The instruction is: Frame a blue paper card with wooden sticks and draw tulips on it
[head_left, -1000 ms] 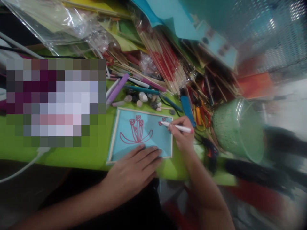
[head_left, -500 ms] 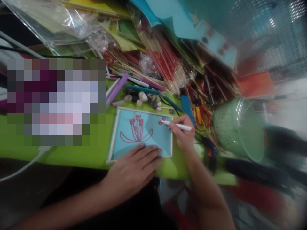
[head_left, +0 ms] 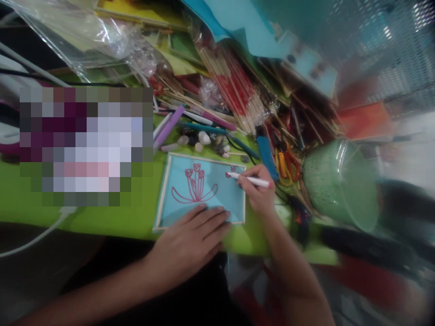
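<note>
A blue board with a pale stick frame [head_left: 165,190] lies on the green table. Red-lined flowers [head_left: 195,183] with two curved leaves are drawn on its left half, and two small red marks stand at its upper right. My left hand [head_left: 192,235] rests flat over the board's lower edge, fingers stretched out. In my right hand [head_left: 260,188] is a white marker [head_left: 251,178] with a red end, its tip at the lower of the small marks.
Pebbles [head_left: 204,138], pens [head_left: 169,127] and bundled wooden sticks [head_left: 234,86] lie behind the board. To the right are orange-handled scissors [head_left: 283,167], a green basket [head_left: 340,185] and a dark glue gun [head_left: 301,215]. A white cable [head_left: 44,240] runs at left.
The whole view has shifted slightly. The marker tip stays at the small marks, where the lower one looks a little more filled. My left hand remains on the board.
</note>
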A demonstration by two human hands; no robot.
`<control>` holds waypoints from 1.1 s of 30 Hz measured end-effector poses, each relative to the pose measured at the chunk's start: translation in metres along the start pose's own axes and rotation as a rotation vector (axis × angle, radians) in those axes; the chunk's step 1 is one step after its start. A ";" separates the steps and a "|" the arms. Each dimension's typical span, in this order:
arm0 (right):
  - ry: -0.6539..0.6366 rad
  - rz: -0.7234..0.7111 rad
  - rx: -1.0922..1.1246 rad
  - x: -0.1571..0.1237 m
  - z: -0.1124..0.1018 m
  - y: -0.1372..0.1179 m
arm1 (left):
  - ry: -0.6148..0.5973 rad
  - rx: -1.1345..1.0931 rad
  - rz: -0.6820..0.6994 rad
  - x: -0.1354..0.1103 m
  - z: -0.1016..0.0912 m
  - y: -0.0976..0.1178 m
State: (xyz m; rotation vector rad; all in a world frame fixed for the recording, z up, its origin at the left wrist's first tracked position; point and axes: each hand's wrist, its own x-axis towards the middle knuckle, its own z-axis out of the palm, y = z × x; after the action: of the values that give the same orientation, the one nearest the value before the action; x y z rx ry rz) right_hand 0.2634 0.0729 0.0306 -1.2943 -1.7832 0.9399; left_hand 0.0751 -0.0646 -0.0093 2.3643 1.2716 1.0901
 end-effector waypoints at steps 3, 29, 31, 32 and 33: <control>0.009 -0.004 -0.006 0.000 0.000 0.000 | -0.003 -0.009 0.001 0.000 0.000 -0.001; 0.065 0.033 0.082 0.002 -0.003 0.010 | -0.010 0.021 0.026 0.003 -0.003 -0.002; 0.052 0.027 0.080 0.002 -0.002 0.009 | -0.012 0.013 0.018 0.002 -0.003 -0.002; 0.050 0.022 0.079 0.002 -0.002 0.008 | -0.012 0.008 0.015 0.002 -0.003 -0.002; 0.048 0.019 0.077 0.002 -0.002 0.007 | -0.017 0.004 0.014 0.002 -0.002 -0.002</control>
State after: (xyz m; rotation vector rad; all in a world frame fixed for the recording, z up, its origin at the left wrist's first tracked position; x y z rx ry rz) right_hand 0.2677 0.0762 0.0257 -1.2768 -1.6852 0.9702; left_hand 0.0727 -0.0625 -0.0078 2.3834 1.2542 1.0708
